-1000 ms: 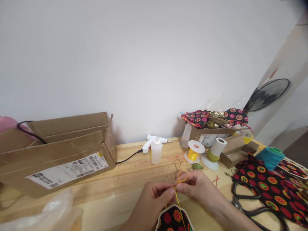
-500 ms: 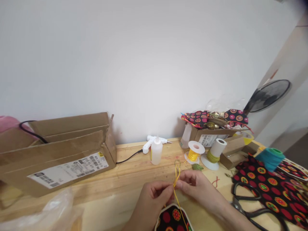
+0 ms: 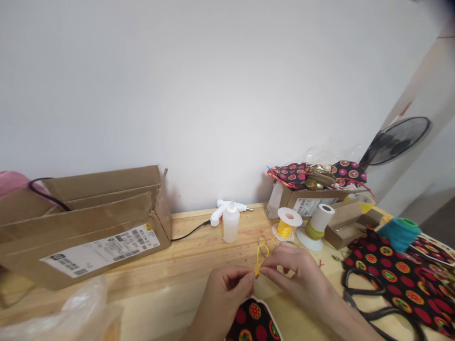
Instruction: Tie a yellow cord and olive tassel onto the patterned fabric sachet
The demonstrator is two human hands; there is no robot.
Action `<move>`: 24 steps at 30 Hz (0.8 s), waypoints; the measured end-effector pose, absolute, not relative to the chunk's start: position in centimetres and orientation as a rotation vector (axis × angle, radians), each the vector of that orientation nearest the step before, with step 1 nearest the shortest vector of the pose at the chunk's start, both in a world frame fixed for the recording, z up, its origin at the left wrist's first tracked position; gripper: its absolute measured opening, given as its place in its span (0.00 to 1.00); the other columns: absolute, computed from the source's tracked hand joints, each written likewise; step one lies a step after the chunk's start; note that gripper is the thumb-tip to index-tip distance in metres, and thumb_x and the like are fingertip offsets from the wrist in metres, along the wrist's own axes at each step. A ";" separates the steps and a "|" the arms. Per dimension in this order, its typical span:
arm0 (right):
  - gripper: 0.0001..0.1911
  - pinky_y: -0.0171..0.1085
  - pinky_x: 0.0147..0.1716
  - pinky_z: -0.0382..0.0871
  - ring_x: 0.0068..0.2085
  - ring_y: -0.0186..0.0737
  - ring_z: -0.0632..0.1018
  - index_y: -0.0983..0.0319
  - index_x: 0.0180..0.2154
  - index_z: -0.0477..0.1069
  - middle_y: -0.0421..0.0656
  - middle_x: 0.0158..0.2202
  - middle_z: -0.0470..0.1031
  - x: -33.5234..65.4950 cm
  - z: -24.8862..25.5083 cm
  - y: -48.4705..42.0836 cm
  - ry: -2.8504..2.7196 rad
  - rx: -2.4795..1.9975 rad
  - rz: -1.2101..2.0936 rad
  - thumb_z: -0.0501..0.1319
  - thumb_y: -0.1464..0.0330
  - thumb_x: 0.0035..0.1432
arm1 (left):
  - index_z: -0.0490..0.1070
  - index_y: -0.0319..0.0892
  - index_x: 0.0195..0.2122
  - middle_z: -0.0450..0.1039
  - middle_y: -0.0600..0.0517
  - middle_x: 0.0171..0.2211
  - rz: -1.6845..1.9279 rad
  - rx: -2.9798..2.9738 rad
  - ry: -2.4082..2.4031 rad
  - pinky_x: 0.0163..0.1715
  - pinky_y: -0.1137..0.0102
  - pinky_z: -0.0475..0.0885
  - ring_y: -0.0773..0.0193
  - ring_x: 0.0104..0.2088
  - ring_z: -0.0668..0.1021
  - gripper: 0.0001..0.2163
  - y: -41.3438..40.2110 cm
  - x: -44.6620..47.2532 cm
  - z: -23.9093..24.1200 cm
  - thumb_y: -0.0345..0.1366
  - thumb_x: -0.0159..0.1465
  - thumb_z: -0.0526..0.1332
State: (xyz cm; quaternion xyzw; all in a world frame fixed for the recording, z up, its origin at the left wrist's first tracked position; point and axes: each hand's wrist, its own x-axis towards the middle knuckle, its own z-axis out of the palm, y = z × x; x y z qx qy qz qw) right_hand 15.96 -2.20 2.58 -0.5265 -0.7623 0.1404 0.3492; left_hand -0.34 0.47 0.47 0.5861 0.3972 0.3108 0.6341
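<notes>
A loop of yellow cord [image 3: 262, 251] stands up between my two hands at the front of the table. My left hand [image 3: 227, 293] pinches the cord at the loop's base with thumb and forefinger. From the other side, my right hand [image 3: 295, 270] is closed on the same cord, its fingertips close beside the left ones. Just below them is a black patterned fabric piece [image 3: 254, 322] with a pale edge, partly hidden by my left hand and cut off by the frame. Whether the cord is joined to this piece is hidden.
Behind my hands stand a yellow cord spool [image 3: 285, 227], a green cord spool [image 3: 316, 232] and a white bottle [image 3: 231, 222]. Black-handled scissors [image 3: 366, 303] lie on patterned fabric [image 3: 408, 289] at right. A cardboard box [image 3: 106, 237] and clear plastic [image 3: 71, 312] occupy the left.
My right hand has shifted slightly and turned over toward the cord. The yellow loop is now rounder and wider, and the strand that hung over the fabric piece no longer shows there.
</notes>
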 end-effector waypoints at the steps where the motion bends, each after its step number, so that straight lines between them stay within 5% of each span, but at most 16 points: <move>1: 0.07 0.33 0.25 0.58 0.26 0.35 0.68 0.60 0.27 0.73 0.41 0.22 0.71 16.0 2.7 -2.3 -2.006 -1.335 0.293 0.58 0.66 0.53 | 0.71 0.36 0.21 0.59 0.57 0.17 0.705 1.354 0.905 0.21 0.75 0.55 0.70 0.21 0.60 0.12 0.5 -0.3 0.4 0.40 0.54 0.56; 8: 0.07 0.34 0.26 0.58 0.27 0.36 0.67 0.62 0.28 0.72 0.42 0.22 0.70 16.3 3.0 -2.4 -2.093 -1.174 0.068 0.56 0.70 0.54 | 0.70 0.36 0.22 0.56 0.58 0.17 0.680 1.402 0.899 0.21 0.75 0.54 0.70 0.22 0.59 0.13 0.4 -0.4 0.0 0.40 0.55 0.55; 24: 0.09 0.30 0.20 0.54 0.21 0.30 0.62 0.64 0.24 0.72 0.39 0.19 0.68 15.3 1.8 -1.9 -1.782 -1.464 0.740 0.58 0.67 0.50 | 0.70 0.35 0.21 0.59 0.57 0.17 0.699 1.301 0.886 0.21 0.75 0.53 0.71 0.21 0.60 0.13 0.3 -0.5 0.0 0.40 0.55 0.56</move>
